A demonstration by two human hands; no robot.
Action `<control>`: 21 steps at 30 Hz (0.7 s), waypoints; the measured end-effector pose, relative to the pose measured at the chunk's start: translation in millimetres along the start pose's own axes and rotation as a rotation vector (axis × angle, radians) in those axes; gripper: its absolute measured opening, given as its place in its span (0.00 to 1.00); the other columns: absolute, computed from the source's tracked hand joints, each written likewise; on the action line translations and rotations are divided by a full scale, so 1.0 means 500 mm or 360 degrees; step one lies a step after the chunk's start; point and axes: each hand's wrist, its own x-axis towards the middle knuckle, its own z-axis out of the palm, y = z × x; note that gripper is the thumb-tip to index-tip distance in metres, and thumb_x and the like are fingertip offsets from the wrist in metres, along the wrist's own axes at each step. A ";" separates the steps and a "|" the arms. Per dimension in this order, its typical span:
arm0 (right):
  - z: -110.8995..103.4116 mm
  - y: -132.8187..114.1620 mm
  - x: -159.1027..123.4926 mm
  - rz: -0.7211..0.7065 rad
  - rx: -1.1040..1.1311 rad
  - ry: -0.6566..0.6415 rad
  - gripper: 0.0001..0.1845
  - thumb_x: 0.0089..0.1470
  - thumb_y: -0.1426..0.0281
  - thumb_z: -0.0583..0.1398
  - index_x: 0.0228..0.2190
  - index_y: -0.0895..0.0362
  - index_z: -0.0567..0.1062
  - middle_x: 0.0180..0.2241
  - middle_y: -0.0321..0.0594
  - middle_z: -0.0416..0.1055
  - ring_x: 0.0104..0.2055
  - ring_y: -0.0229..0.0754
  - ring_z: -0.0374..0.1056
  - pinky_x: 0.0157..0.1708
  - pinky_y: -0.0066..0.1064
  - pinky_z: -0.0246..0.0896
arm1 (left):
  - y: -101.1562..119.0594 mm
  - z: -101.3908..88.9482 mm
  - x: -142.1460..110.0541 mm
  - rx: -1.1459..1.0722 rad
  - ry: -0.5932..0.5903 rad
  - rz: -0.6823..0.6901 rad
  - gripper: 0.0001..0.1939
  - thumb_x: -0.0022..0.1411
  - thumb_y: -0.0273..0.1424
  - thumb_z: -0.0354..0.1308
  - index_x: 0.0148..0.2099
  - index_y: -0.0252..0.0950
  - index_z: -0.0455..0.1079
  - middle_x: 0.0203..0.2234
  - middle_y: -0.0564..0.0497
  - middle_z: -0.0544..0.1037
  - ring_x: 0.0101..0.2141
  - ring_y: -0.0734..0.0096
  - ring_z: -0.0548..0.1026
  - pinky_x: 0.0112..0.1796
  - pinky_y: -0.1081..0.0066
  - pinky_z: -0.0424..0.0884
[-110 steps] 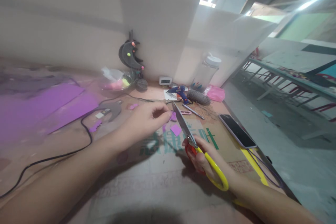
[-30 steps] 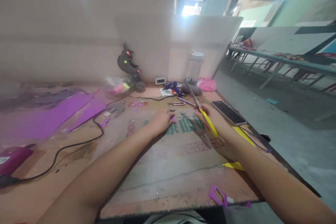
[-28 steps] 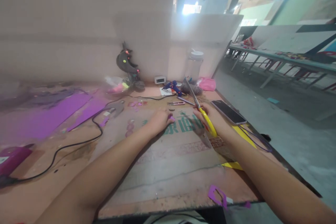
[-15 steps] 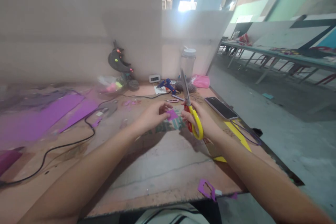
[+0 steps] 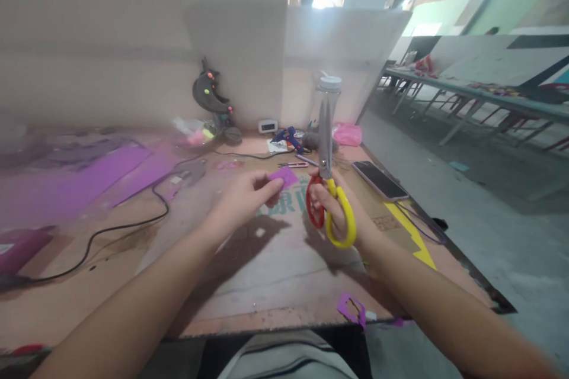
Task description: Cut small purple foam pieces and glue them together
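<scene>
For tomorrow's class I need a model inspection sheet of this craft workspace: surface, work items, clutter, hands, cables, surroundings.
Surface: cardboard with green lettering, on a pinkish table.
Work items: purple piece; scissors with red and yellow handles.
Clutter: phone, blue glue gun, pink bag, cut purple scrap at the near edge.
Hands: left hand pinches the purple piece; right hand grips the scissors.
Cables: black cable curving across the left; purple cord near the phone.
Surroundings: pale wall behind; another table farther right.
</scene>
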 end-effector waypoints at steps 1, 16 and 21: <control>-0.002 0.001 -0.004 0.0028 0.0019 -0.0051 0.23 0.60 0.48 0.58 0.47 0.50 0.65 0.29 0.31 0.59 0.23 0.34 0.56 0.21 0.26 0.57 | 0.001 -0.009 -0.001 -0.0044 0.0059 0.0032 0.17 0.62 0.44 0.59 0.31 0.34 0.72 0.24 0.52 0.76 0.26 0.71 0.73 0.31 0.71 0.69; 0.028 0.012 -0.045 0.0092 -0.0066 -0.0577 0.32 0.60 0.44 0.56 0.55 0.51 0.63 0.36 0.36 0.58 0.27 0.34 0.54 0.24 0.26 0.53 | 0.026 -0.012 -0.016 -0.0346 0.0420 0.0197 0.09 0.63 0.35 0.58 0.33 0.35 0.71 0.27 0.52 0.78 0.31 0.70 0.75 0.36 0.71 0.71; 0.031 0.013 -0.053 0.0165 -0.0034 -0.0608 0.34 0.57 0.42 0.58 0.54 0.51 0.64 0.36 0.36 0.57 0.29 0.35 0.52 0.26 0.27 0.50 | 0.019 -0.008 -0.018 -0.0350 0.0437 0.0179 0.10 0.63 0.36 0.58 0.35 0.35 0.72 0.28 0.52 0.77 0.32 0.69 0.75 0.37 0.70 0.71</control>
